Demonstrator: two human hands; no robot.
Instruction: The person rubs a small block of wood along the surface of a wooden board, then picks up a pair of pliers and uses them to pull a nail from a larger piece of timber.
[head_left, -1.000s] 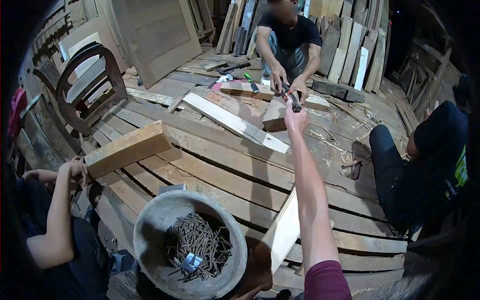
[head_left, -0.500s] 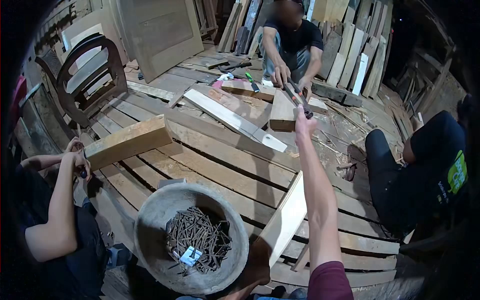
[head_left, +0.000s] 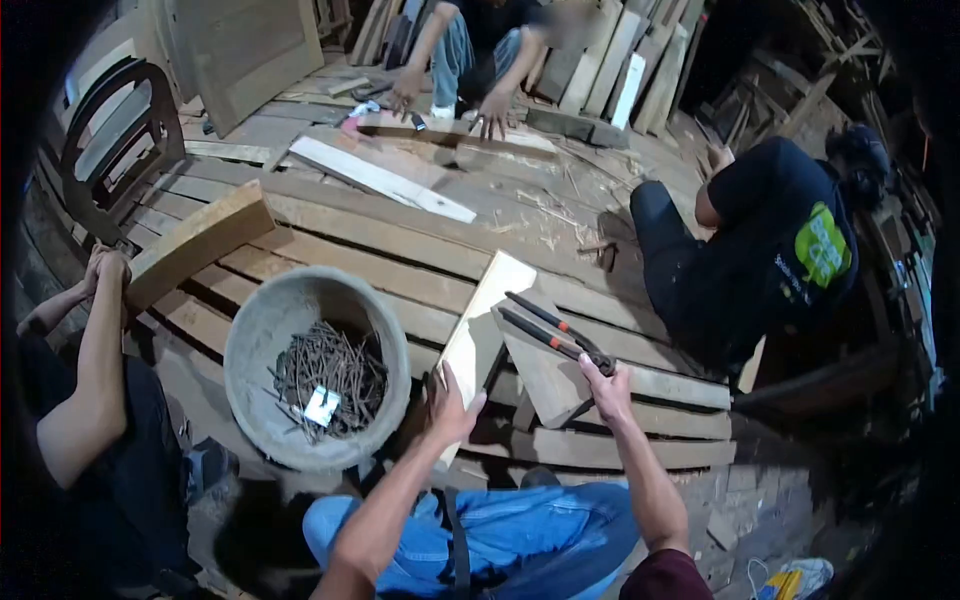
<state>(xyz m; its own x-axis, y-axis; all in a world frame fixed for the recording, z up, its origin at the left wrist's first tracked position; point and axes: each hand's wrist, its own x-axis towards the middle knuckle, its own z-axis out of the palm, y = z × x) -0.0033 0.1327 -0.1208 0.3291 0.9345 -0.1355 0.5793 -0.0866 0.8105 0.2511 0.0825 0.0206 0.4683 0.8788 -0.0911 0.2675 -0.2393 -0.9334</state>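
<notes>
My right hand (head_left: pixel 607 390) grips a pair of pincers (head_left: pixel 560 335) near the jaws. Their long dark handles with orange bands point forward and left. My left hand (head_left: pixel 450 408) is closed around the edge of a pale wooden board (head_left: pixel 487 300), which stands slanted in front of my knees. Beside that board, below the pincers, lies another wooden piece (head_left: pixel 543 375). Left of my left hand stands a round grey bucket (head_left: pixel 245 345) holding many rusty nails (head_left: pixel 325 375) and a small pale blue-white object (head_left: pixel 321 406).
A person on the left holds a thick wooden beam (head_left: pixel 205 240). Across from me a person crouches, hands over a plank (head_left: pixel 455 135). A third person (head_left: pixel 770 250) sits on the right. Slatted boards (head_left: pixel 430 265) with gaps lie ahead, beside a white plank (head_left: pixel 385 182).
My right hand has drawn back from the person opposite, bringing the pincers close to me. That person's hands no longer touch them. My left hand has come into view on the board.
</notes>
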